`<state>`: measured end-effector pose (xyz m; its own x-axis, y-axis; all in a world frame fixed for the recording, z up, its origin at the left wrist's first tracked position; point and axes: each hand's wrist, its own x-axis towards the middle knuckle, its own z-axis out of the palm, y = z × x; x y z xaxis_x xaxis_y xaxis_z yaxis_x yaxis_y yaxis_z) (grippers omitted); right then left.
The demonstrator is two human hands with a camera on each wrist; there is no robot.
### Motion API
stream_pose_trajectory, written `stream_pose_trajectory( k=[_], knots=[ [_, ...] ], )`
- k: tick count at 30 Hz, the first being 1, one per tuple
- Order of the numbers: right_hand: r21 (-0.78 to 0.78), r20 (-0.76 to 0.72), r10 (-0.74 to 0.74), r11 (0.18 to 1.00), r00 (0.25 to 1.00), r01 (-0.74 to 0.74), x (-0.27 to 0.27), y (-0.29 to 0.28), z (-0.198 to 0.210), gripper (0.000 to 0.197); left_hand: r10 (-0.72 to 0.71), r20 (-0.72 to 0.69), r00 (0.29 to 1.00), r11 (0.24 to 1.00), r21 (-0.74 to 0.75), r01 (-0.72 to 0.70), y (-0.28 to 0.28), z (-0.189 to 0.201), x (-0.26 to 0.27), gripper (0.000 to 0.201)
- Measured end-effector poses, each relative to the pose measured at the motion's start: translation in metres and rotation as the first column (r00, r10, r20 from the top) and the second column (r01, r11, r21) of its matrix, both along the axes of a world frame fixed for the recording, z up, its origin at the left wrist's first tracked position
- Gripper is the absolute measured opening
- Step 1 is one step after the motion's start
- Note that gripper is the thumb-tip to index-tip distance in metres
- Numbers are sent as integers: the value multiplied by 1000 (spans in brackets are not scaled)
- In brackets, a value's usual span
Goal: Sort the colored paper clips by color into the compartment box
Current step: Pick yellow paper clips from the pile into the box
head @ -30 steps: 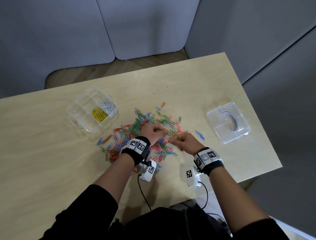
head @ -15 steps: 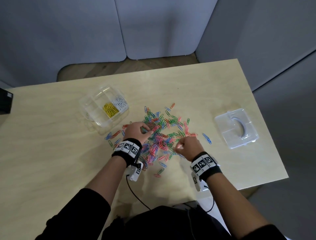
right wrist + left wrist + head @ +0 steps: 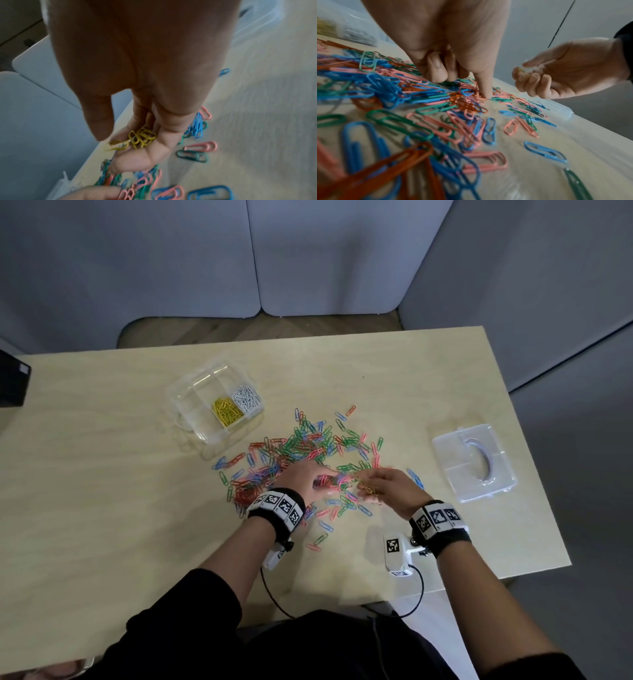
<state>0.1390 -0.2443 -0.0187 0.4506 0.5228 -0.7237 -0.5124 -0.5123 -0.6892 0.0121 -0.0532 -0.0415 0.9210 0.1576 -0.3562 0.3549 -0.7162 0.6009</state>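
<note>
Plywood table (image 3: 102,474) amid grey partition panels (image 3: 325,254), right hand (image 3: 387,486) cupping yellow clips (image 3: 142,138), left hand (image 3: 303,479) curled, fingertip pressing scattered clips (image 3: 308,446).

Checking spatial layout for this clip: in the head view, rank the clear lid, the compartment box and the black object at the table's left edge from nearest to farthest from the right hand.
From the right hand:
1. Clear lid, on the table to its right, nearest.
2. Compartment box, far-left of the clip pile, holding yellow and white clips.
3. Black object, at the table's left edge, farthest.
</note>
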Motion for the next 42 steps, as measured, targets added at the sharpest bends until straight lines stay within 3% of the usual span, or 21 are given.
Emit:
stream_pose_trajectory(
  k=[3,7,11,15,20,24,27,29,31,34,37,40,42],
  knots=[
    [81,-78,-69,994,995,75,-3,7,6,7,111,23,994,994,9,-111,0,0,3,26],
    [84,-89,-43,995,995,50,-4,18,1,20,190,6,982,979,72,-190,10,1,1,36],
    [63,-28,5,998,1000,-3,-4,30,-8,21,285,43,958,956,68,-287,29,4,-10,22],
    [33,72,107,993,992,-110,-10,49,-10,24,385,82,919,914,102,-392,42,8,-23,33],
    [-45,206,371,928,906,-370,-33,76,-9,18,383,-17,924,924,15,-383,47,4,-40,40],
    [-279,255,637,769,728,-575,-24,82,-3,31,326,-32,945,937,-119,-327,47,6,-51,37],
    [-274,228,605,792,763,-546,-3,88,6,36,560,60,826,828,-79,-556,53,11,-66,18],
    [-262,334,525,850,783,-458,8,99,12,35,719,83,690,692,11,-722,61,10,-81,17],
    [-257,429,489,872,759,-416,11,116,17,33,784,60,618,611,100,-785,67,7,-94,21],
    [-314,515,543,839,663,-444,1,139,11,29,757,-32,652,648,157,-745,65,1,-107,34],
    [-441,500,686,727,529,-527,-20,145,-4,22,650,-54,758,760,37,-649,51,-3,-106,30],
    [-451,404,741,672,537,-588,-24,136,-3,19,553,-34,832,827,-99,-553,38,1,-98,18],
    [-437,251,757,645,604,-627,-14,124,5,19,651,12,759,755,-122,-645,39,5,-97,15]
  ],
)
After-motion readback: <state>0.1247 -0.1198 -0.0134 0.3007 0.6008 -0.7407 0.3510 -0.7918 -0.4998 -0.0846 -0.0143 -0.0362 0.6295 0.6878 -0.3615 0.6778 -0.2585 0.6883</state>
